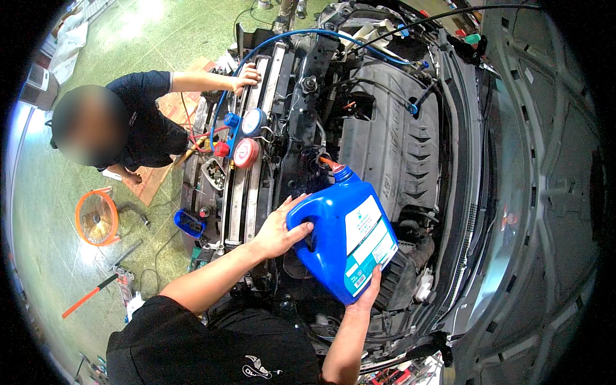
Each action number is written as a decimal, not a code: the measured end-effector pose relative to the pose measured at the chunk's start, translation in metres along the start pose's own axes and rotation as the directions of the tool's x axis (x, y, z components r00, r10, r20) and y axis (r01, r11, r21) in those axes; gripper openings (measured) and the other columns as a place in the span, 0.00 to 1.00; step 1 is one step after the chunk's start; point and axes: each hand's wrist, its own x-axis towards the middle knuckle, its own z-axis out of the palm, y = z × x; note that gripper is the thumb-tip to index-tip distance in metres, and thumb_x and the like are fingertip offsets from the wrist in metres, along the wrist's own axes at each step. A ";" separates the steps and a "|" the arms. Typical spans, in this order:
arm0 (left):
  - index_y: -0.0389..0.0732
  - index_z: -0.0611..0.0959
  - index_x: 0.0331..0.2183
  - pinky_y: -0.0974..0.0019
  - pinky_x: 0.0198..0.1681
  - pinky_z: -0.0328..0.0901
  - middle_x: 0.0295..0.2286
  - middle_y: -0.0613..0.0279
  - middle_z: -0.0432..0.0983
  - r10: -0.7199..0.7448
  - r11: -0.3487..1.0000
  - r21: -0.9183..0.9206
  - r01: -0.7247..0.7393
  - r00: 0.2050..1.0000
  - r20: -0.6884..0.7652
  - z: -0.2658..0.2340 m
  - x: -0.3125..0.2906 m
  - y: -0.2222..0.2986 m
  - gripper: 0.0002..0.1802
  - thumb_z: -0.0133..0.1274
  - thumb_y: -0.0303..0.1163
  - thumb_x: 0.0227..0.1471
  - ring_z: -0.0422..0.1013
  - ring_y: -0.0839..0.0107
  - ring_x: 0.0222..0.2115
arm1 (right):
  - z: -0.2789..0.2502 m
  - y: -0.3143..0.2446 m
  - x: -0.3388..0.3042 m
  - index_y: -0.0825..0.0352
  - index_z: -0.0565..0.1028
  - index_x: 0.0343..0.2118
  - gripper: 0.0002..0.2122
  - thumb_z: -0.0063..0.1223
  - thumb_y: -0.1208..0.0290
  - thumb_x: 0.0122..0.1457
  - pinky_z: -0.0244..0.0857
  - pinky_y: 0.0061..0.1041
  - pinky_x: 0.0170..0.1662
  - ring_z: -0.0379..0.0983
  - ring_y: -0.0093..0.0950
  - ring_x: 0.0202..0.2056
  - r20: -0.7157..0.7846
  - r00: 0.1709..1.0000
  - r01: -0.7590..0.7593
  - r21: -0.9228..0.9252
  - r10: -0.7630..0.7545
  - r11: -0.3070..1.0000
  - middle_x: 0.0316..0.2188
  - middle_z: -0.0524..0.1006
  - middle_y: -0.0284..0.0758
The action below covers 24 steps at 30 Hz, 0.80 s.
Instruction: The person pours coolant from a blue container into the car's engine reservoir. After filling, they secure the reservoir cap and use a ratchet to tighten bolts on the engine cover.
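Note:
A blue plastic jug (pixel 340 237) with a white and teal label is tilted over the front of the engine bay. My left hand (pixel 282 226) is closed round its handle. My right hand (pixel 367 289) supports the lower end, fingers partly hidden beneath it. An orange-red stream of liquid (pixel 330 163) runs from the jug's mouth toward a dark opening between the radiator and the engine cover (pixel 388 138). The jug's spout and the stream hide part of that opening.
A gauge set with a blue gauge (pixel 254 120), a red gauge (pixel 246 153) and hoses lies on the radiator (pixel 256 199). Across from me a co-worker (pixel 144 115) rests a hand there. The raised hood (pixel 545 192) stands right; an orange-rimmed fan (pixel 97 217) is on the floor.

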 end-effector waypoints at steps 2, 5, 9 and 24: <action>0.39 0.70 0.64 0.43 0.74 0.38 0.64 0.39 0.64 0.025 1.000 0.018 -0.025 1.000 -0.002 0.000 0.000 0.002 0.36 0.57 0.45 0.60 0.55 0.47 0.69 | 0.003 -0.002 -0.003 0.69 0.61 0.68 0.34 0.52 0.49 0.69 0.65 0.42 0.63 0.72 0.40 0.59 0.013 0.999 0.029 -0.017 -0.029 0.999 0.62 0.72 0.44; 0.38 0.71 0.64 0.43 0.74 0.38 0.64 0.39 0.64 0.022 0.999 0.047 -0.022 1.000 0.002 -0.010 0.002 0.001 0.36 0.57 0.45 0.60 0.55 0.47 0.69 | 0.010 0.008 0.003 0.69 0.61 0.68 0.33 0.52 0.50 0.69 0.66 0.41 0.62 0.72 0.40 0.59 0.045 0.999 0.020 0.030 -0.021 0.999 0.62 0.72 0.44; 0.38 0.71 0.63 0.43 0.74 0.37 0.65 0.41 0.64 0.002 1.000 0.025 -0.002 1.000 0.008 -0.008 0.002 0.004 0.35 0.56 0.46 0.61 0.53 0.48 0.70 | 0.010 0.005 0.001 0.69 0.61 0.68 0.33 0.52 0.50 0.69 0.66 0.41 0.62 0.72 0.40 0.58 0.024 1.000 0.007 0.027 -0.007 1.000 0.62 0.72 0.44; 0.36 0.73 0.62 0.44 0.74 0.36 0.65 0.46 0.64 -0.020 1.000 0.000 0.020 1.000 0.004 -0.002 0.003 0.006 0.34 0.56 0.44 0.61 0.52 0.52 0.71 | 0.004 -0.002 0.002 0.69 0.61 0.68 0.35 0.54 0.50 0.67 0.66 0.42 0.62 0.72 0.41 0.59 -0.012 1.000 -0.009 0.031 0.009 0.999 0.62 0.71 0.44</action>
